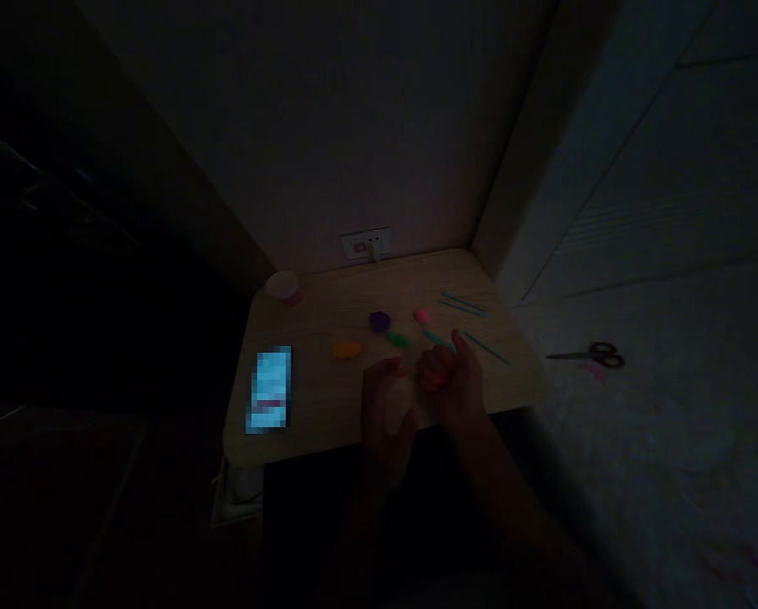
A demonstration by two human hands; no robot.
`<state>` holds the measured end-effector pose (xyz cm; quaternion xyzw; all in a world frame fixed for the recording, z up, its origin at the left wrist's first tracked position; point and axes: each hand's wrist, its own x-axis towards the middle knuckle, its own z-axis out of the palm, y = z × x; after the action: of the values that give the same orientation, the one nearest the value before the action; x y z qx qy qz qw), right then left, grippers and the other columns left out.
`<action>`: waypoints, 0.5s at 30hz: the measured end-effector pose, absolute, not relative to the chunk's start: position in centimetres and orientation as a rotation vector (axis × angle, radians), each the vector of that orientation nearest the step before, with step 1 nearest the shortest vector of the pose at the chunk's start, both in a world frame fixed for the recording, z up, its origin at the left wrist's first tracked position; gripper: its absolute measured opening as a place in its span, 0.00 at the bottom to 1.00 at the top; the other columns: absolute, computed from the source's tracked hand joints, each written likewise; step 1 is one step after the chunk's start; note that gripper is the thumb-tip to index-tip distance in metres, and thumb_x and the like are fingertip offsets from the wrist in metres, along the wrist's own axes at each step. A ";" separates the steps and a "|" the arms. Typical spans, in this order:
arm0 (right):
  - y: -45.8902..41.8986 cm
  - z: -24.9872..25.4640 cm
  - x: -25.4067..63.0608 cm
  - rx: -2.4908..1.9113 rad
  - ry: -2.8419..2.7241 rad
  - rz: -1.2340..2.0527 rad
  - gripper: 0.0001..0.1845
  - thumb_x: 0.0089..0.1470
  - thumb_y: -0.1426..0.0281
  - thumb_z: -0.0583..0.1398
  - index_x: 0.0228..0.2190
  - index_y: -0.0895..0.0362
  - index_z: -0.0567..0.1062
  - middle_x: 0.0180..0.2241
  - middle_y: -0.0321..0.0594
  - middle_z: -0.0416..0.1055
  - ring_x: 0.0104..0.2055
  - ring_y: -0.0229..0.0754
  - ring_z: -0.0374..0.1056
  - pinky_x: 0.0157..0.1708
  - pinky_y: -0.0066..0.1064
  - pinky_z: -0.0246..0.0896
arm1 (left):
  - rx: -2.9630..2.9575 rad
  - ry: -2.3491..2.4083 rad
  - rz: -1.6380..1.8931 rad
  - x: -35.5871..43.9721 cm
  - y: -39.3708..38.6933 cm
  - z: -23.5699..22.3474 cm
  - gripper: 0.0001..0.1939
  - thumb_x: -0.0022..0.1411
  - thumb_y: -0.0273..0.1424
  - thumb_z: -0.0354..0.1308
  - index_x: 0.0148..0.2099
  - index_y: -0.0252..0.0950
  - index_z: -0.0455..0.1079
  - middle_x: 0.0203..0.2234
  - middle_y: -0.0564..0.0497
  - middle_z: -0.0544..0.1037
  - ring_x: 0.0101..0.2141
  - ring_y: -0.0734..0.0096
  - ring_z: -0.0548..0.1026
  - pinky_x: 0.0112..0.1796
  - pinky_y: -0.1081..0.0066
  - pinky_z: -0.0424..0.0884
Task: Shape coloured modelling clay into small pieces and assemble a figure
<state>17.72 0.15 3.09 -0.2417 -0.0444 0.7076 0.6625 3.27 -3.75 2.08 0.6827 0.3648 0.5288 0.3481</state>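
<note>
My right hand (pixel 460 385) is curled closed around a red lump of modelling clay (pixel 441 378), its thumb raised. Beside it on the left, my left hand (pixel 382 414) is curved with the thumb apart from the fingers, and nothing shows between them. A reddish tint lies at its fingertips, close to the right hand. Just beyond the hands sit small clay pieces: orange (pixel 347 349), green (pixel 398 340), purple (pixel 380 321) and pink (pixel 422 315). A blue pointed piece (pixel 437 339) lies behind the right hand, partly hidden by it.
Thin blue sticks (pixel 464 304) lie at the right of the wooden table (pixel 315 423). A paper cup (pixel 283 288) stands at its back left, and a lit phone (pixel 269 389) lies at the left. Scissors (pixel 588 353) rest on the pale surface to the right. The room is dark.
</note>
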 end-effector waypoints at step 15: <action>0.7 3.4 16.9 -0.320 -0.155 1.926 0.28 0.65 0.42 0.54 0.38 0.54 0.75 0.35 0.41 0.76 0.38 0.44 0.73 0.39 0.37 0.74 | 2.024 0.978 1.370 2.5 -0.8 2.1 0.24 0.70 0.34 0.60 0.66 0.42 0.66 0.61 0.41 0.72 0.62 0.52 0.69 0.62 0.47 0.65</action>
<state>16.87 0.70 3.38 -0.1358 -0.0657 0.8162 0.5578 2.52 -0.75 2.11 0.7441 0.3595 0.5036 0.2518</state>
